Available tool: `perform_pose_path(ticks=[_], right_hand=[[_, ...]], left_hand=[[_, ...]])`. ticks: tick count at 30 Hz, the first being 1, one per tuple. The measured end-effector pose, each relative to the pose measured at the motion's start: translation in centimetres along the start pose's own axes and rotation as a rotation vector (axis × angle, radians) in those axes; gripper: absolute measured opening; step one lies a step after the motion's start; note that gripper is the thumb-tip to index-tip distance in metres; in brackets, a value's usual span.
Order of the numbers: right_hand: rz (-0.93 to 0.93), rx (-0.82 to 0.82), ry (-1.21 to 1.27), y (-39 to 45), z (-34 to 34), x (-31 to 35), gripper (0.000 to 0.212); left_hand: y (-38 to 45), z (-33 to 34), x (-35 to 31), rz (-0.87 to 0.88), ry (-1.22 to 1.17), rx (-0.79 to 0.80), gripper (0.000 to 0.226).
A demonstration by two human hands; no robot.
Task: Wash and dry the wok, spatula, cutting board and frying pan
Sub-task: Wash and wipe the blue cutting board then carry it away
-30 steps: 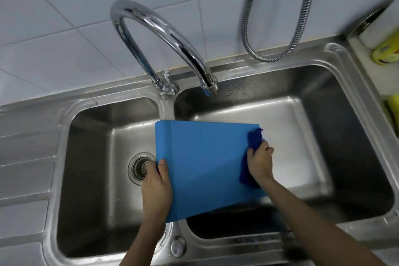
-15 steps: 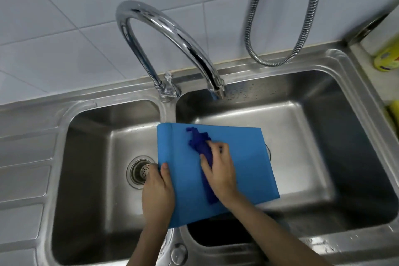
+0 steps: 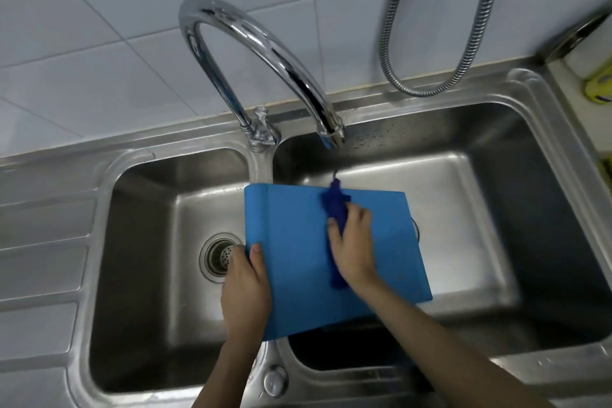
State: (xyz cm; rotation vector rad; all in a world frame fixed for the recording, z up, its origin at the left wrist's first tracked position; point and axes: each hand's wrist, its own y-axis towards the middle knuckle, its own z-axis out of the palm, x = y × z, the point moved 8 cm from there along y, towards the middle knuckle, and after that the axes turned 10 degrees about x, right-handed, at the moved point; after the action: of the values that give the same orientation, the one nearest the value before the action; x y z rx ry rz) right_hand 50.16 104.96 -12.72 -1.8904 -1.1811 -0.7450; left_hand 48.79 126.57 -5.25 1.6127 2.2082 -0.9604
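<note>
Blue cutting board (image 3: 298,258) above the steel sink (image 3: 496,129), left hand (image 3: 246,285) gripping its left edge, right hand (image 3: 352,242) pressing dark blue cloth (image 3: 335,205) on it

Your right hand (image 3: 352,250) is sliding the dark blue cloth (image 3: 336,209) back toward the right, up to the far edge of the board (image 3: 298,258)
</note>
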Motion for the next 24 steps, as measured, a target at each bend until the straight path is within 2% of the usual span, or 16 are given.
perform_pose_path(ticks=[3, 5, 7, 10, 14, 17, 20, 24], right_hand=[[-0.243, 0.115, -0.001, -3.0, 3.5, 8.9, 0.037], [-0.331, 0.118, -0.032, -3.2, 4.3, 10.7, 0.036], [-0.37, 0.085, -0.1, -2.1, 3.7, 9.6, 0.037], [-0.26, 0.004, -0.144, 0.7, 1.2, 3.5, 0.036], [0.169, -0.104, -0.184, 3.0, -4.4, -9.3, 0.032], [0.386, -0.063, -0.196, 1.8, -6.2, -14.5, 0.033], [0.4, -0.026, -0.138, 0.5, -4.8, -13.0, 0.035], [0.1, 0.082, 0.005, -2.9, 0.0, -1.2, 0.033]], left_hand=[[0.1, 0.2, 0.1, 0.032, -0.029, 0.019, 0.034], [0.2, 0.2, 0.0, 0.039, -0.037, 0.037, 0.033], [0.2, 0.1, -0.2, 0.035, -0.018, 0.023, 0.032], [0.2, -0.1, 0.0, -0.003, 0.072, 0.001, 0.032], [0.3, 0.1, 0.3, -0.035, 0.097, -0.016, 0.033], [0.1, 0.1, 0.2, -0.045, 0.089, -0.01, 0.035], [0.0, 0.4, 0.5, -0.069, 0.073, 0.018, 0.036], [-0.1, 0.3, 0.1, -0.06, 0.061, 0.008, 0.036]])
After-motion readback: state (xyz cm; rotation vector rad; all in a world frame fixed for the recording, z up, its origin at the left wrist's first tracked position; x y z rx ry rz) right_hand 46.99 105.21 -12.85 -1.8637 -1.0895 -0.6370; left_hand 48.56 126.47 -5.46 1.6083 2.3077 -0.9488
